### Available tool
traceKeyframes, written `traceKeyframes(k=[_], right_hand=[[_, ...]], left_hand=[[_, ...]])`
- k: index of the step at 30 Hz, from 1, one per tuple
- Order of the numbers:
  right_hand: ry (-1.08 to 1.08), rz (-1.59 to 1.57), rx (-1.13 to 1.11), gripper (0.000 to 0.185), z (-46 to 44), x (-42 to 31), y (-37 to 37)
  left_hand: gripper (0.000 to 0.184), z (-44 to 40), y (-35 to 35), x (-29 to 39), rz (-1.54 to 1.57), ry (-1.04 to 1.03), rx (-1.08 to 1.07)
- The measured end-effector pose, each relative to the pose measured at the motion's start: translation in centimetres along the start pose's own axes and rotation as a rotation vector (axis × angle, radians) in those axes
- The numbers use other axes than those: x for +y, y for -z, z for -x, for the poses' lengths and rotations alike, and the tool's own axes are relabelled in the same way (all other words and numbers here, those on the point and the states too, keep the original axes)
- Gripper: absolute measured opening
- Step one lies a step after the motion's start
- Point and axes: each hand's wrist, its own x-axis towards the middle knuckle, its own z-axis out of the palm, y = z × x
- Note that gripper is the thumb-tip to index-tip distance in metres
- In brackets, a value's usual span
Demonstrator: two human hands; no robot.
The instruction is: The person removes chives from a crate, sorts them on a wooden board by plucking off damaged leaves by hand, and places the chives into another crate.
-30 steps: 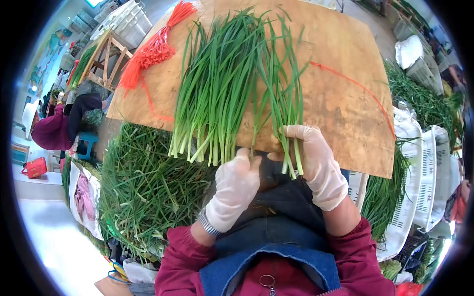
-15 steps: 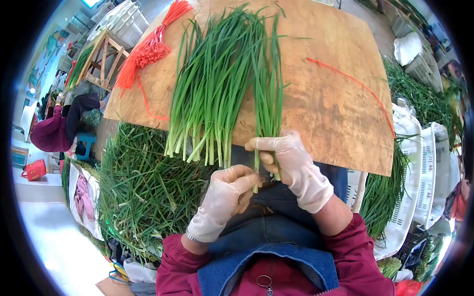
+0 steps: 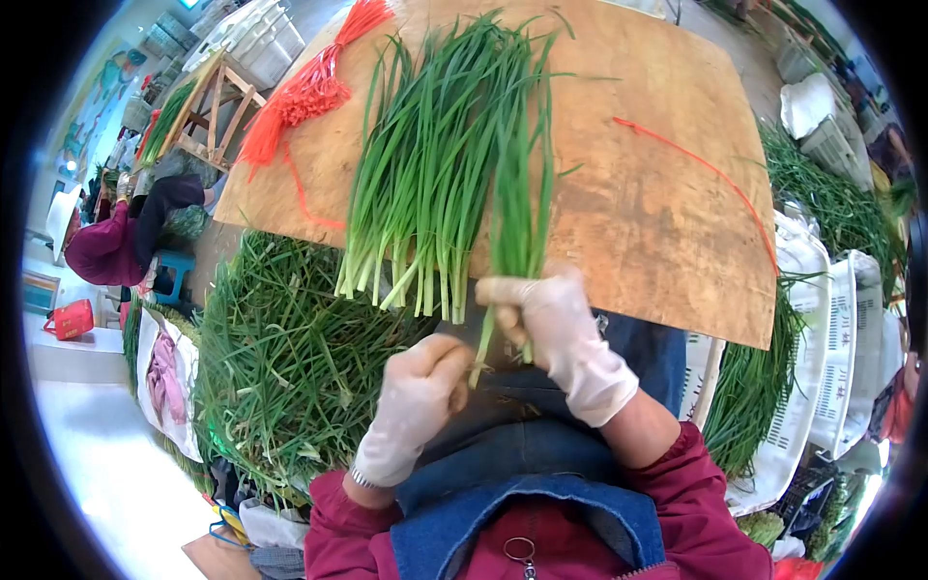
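Note:
Gloved in white, my right hand (image 3: 559, 324) is closed round a small bunch of garlic chives (image 3: 520, 217), whose leaves reach up over the board and look blurred. One pale stem (image 3: 483, 343) sticks out below the fist, slanting toward my left hand (image 3: 418, 396). That hand, also gloved, is pinched closed beside the stem's lower end; what is between its fingertips is hidden. A larger pile of garlic chives (image 3: 425, 184) lies left of the bunch on the wooden board (image 3: 667, 213), white ends overhanging the near edge.
Red ties (image 3: 300, 97) lie bundled at the board's far left, with a single red strip (image 3: 701, 169) on the right. Loose green leaves (image 3: 290, 358) heap up left of my lap. White crates (image 3: 783, 387) stand right. Another person (image 3: 106, 246) sits far left.
My left hand has moved a little left and down from the stem's end, and the stem now slants that way. My right hand keeps its hold; the view has shifted slightly.

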Motion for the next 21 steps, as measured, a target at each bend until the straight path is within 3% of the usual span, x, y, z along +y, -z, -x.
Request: traceKeyframes(k=[1,3,5,7,10,13,15,21], right_hand=[[0.016,-0.016,0.023,0.010,-0.4,-0.4,0.5],[0.092,-0.078,-0.040,0.009,-1.7,-0.2,2.2],[0.031,-0.019,-0.024,0.010,-1.7,-0.7,2.5],[0.003,-0.071,-0.026,0.010,-1.7,-1.0,2.0],[-0.004,-0.118,-0.059,0.011,-2.1,-0.8,2.2],[-0.092,-0.240,-0.014,0.012,-1.6,-1.5,1.6],[-0.104,-0.247,-0.043,0.012,-1.6,-1.5,1.6],[-0.130,-0.271,-0.083,0.010,-2.5,-0.8,2.2]], left_hand=[[0.012,0.7,0.8,-0.1,-0.034,0.005,0.049],[0.007,1.2,4.7,-2.4,-0.924,-0.798,0.310],[0.002,3.7,8.6,-2.3,-0.223,-0.015,0.583],[0.007,4.7,14.7,-5.5,-0.497,0.081,0.757],[0.015,4.5,16.3,-5.8,-1.629,-0.439,0.916],[0.019,2.8,12.3,-4.6,-1.251,-0.578,0.882],[0.019,1.5,8.0,-2.8,-0.987,-0.638,0.656],[0.021,-6.7,1.5,2.5,-0.949,-0.937,0.353]])
